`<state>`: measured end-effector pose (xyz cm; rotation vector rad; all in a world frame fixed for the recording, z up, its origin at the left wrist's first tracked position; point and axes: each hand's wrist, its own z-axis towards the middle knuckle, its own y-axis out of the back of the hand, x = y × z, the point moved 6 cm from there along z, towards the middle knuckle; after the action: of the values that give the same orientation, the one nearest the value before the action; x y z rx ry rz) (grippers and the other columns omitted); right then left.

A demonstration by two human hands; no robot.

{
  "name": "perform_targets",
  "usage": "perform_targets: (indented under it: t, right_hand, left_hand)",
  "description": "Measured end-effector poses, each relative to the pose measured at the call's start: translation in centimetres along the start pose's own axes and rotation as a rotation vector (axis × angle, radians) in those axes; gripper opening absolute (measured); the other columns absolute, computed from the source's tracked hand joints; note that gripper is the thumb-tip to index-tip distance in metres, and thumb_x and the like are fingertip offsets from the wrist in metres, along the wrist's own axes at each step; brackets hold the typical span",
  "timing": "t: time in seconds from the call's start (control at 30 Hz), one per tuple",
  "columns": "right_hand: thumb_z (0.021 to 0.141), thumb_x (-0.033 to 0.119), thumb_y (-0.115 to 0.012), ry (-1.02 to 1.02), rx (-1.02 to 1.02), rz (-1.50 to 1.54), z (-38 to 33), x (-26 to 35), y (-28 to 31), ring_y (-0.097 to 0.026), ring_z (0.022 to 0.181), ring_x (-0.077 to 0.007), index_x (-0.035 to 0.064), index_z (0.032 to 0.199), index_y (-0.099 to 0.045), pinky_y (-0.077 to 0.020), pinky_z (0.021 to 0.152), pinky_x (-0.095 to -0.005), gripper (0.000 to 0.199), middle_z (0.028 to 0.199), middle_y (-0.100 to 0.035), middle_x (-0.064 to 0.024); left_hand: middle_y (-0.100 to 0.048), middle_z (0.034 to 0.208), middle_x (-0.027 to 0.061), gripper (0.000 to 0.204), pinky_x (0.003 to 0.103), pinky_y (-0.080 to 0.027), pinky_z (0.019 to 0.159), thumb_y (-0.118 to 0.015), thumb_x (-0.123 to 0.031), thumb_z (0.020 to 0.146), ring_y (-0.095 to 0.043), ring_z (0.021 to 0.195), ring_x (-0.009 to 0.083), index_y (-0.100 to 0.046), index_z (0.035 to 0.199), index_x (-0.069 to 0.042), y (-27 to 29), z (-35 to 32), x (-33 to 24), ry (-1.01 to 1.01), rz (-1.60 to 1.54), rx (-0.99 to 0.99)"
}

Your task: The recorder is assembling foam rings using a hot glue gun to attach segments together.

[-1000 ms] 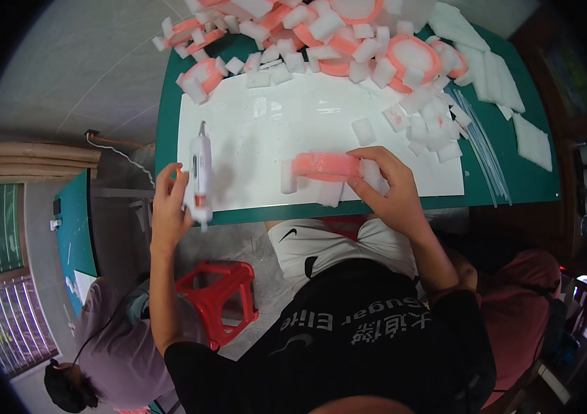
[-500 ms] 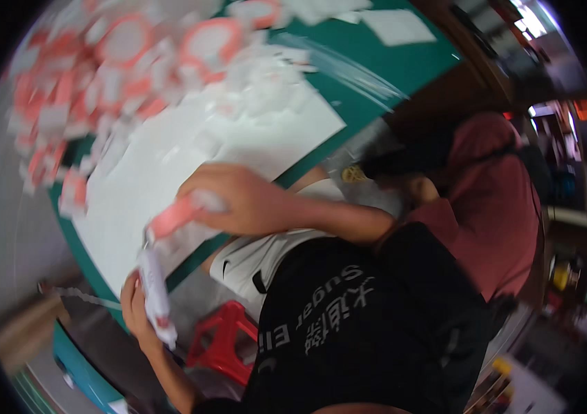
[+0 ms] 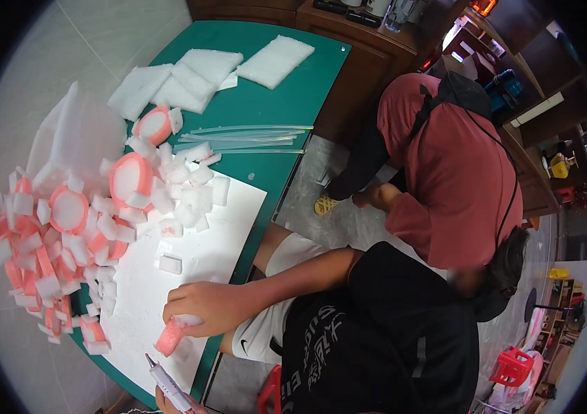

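The right hand (image 3: pixel 210 308) pinches a pink foam piece (image 3: pixel 168 338) above the white sheet (image 3: pixel 203 255); the left hand (image 3: pixel 163 401), partly cut off by the lower edge, grips the white glue gun (image 3: pixel 169 383), whose tip has come nearer to the piece than one second ago, so gluing seems close at hand. Around the sheet are a green table (image 3: pixel 272 103) and piled foam rings (image 3: pixel 69 210), and a person in rose clothing (image 3: pixel 448 172) is nearby.

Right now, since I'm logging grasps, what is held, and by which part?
Left grip: white glue gun, by its rear half. Right grip: pink foam band, by its end with the white block.
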<state>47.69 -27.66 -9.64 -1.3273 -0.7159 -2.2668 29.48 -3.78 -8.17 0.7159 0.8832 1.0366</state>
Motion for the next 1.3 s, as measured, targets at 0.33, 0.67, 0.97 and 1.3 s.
perform_targets:
  t: [0.33,0.67,0.97,1.3]
  right_hand:
    - [0.08,0.012,-0.066,0.067,-0.115,-0.02,-0.7,-0.5,-1.1,-0.058,0.089,-0.0316,0.0056,0.103,-0.061,-0.0477,0.08,-0.0415,0.024,0.094,-0.058,-0.0123]
    - [0.079,0.014,-0.065,-0.018,-0.223,-0.047,-1.4,-0.2,-1.4,-0.058,0.09,-0.03,0.0053,0.099,-0.065,-0.05,0.075,-0.0411,0.021,0.093,-0.059,-0.0115]
    - [0.078,0.01,-0.067,0.006,-0.205,-0.087,-1.1,-0.3,-1.6,-0.055,0.087,-0.0297,0.0057,0.101,-0.059,-0.0481,0.073,-0.0414,0.025,0.094,-0.054,-0.011]
    - [0.081,0.009,-0.066,-0.005,-0.149,-0.054,-1.0,0.2,-1.2,-0.056,0.091,-0.0303,0.0043,0.106,-0.059,-0.0476,0.078,-0.0411,0.026,0.097,-0.056,-0.012]
  left_hand:
    - [-0.054,0.091,0.0144,0.038,0.041,-0.045,0.074,-0.059,-0.026,0.092,-0.056,0.081,0.0292,-0.053,0.109,0.008,0.2,-2.2,3.0,0.26,-0.183,-0.131]
    - [-0.057,0.095,0.0143,0.028,0.055,-0.033,0.111,-0.052,-0.007,0.096,-0.057,0.094,0.0313,-0.051,0.119,0.01,0.2,-1.0,2.7,0.111,-0.256,0.014]
    - [-0.06,0.095,0.0208,0.046,0.047,-0.048,0.075,-0.055,-0.033,0.098,-0.06,0.082,0.0338,-0.053,0.116,0.009,0.3,0.7,1.6,0.088,-0.105,-0.037]
    - [-0.062,0.1,0.0229,0.049,0.043,-0.05,0.064,-0.052,-0.036,0.101,-0.061,0.077,0.0313,-0.052,0.117,0.011,0.0,1.3,1.2,0.115,-0.296,-0.151]
